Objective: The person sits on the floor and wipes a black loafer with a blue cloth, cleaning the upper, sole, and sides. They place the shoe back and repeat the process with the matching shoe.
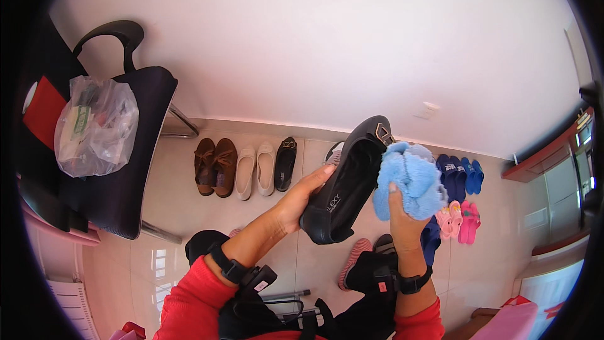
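A black flat shoe with a metal buckle is tilted in my left hand, its toe pointing up and to the right. My right hand grips a fluffy light-blue cloth beside the shoe's toe end. The matching black flat stands on the tiled floor by the wall, right of a pair of cream flats and a pair of brown lace-up shoes. Another shoe with grey laces is partly hidden behind the held one.
At the left, a black chair bears a clear plastic bag and a red item. Blue slippers and pink clogs stand on the floor at right. A red-framed glass cabinet is at the far right.
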Available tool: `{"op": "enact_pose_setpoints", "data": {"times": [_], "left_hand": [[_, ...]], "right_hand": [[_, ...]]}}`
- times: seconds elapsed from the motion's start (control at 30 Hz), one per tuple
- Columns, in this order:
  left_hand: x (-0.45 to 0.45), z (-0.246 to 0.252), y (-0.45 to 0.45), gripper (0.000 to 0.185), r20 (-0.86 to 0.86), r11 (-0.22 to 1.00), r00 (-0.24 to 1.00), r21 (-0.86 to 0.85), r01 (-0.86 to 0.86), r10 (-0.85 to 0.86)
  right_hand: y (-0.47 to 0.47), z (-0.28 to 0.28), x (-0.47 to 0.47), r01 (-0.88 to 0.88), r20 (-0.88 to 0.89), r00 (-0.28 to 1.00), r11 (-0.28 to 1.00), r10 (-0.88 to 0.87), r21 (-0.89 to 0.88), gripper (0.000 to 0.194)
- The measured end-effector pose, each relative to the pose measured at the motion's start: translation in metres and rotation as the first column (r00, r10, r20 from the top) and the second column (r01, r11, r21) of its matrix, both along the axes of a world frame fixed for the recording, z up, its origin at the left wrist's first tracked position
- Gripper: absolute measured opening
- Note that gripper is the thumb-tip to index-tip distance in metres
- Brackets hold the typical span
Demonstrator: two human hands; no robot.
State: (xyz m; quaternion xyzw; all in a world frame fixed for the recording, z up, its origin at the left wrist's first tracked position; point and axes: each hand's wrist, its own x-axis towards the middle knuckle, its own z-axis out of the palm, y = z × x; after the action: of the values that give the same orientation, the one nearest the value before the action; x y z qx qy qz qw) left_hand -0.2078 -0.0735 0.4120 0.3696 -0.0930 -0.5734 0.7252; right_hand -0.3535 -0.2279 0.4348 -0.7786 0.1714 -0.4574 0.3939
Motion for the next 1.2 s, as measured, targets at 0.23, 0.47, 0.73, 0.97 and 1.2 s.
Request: {"op": "enact_pose_setpoints", "data": {"times": [0.23,0.47,0.73,0.97,1.2], "left_hand": [[-0.006,-0.003,0.000,0.068,-0.222,0.953,0.958,-0.279,0.115,-0.180],[-0.005,-0.010,-0.001,0.053,-0.259,0.994,0.965,0.106,-0.010,0.037],[-0.002,-0.004,0.001,0.032,-0.037,1.000,0.999,0.022,-0.008,0.008],[-0.006,0.007,0.000,0.027,0.055,0.992,0.994,0.097,0.083,-0.089],[-0.011,0.006,0.000,0.022,0.051,0.980,0.993,0.173,0.096,-0.106]], "right_hand": [[0.007,-0.003,0.007,0.007,0.158,0.986,0.959,-0.054,0.284,0.046],[0.016,0.000,-0.005,-0.351,-0.142,0.933,0.923,0.330,-0.159,0.052],[0.024,0.008,0.003,-0.320,-0.018,0.938,0.845,0.346,-0.428,0.052],[0.006,0.001,0.006,-0.042,0.107,0.993,0.999,0.046,-0.032,0.047],[0.007,0.000,0.000,-0.141,0.104,0.988,0.957,0.118,0.252,0.046]]}}
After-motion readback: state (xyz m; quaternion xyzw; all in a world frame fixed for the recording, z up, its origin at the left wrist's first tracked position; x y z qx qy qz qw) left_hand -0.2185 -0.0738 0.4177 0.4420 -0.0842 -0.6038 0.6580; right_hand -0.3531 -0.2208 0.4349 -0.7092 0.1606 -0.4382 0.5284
